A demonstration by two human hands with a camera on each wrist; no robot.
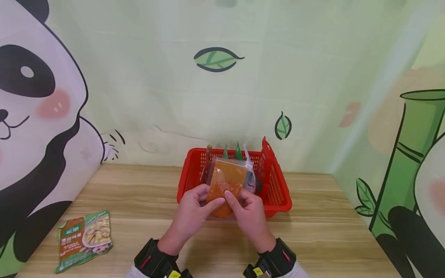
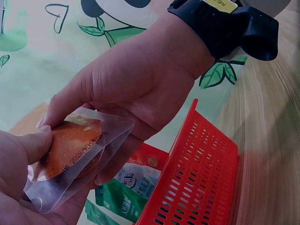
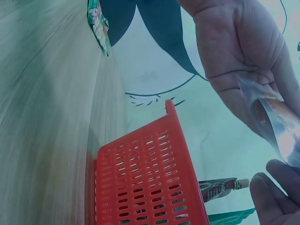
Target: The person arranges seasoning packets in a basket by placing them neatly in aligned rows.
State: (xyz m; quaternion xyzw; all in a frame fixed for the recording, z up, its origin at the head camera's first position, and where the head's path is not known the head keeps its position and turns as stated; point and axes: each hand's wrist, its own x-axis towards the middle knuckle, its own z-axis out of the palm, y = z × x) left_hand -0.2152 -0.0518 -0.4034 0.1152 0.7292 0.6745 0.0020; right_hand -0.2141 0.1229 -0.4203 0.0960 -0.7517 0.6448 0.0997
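Both hands pinch a clear zip bag of orange-red powder (image 1: 227,181), thumbs on its near face and fingers behind it. My left hand (image 1: 191,210) grips the bag's left lower side, and my right hand (image 1: 252,216) the right lower side. In the left wrist view the bag (image 2: 75,145) shows printed characters along its clear edge. The bag is held up in front of a red plastic basket (image 1: 278,189), hiding part of its near wall. Inside the basket stand a bottle-like item (image 1: 207,162), green-tipped packets (image 1: 238,152) and a red packet (image 1: 265,158).
On the wooden table (image 1: 146,193) at the left lies a green and brown food packet (image 1: 85,239) with a picture of a bowl. Behind the table hangs a pale green cloth backdrop (image 1: 146,77) with printed pandas, leaves and bamboo.
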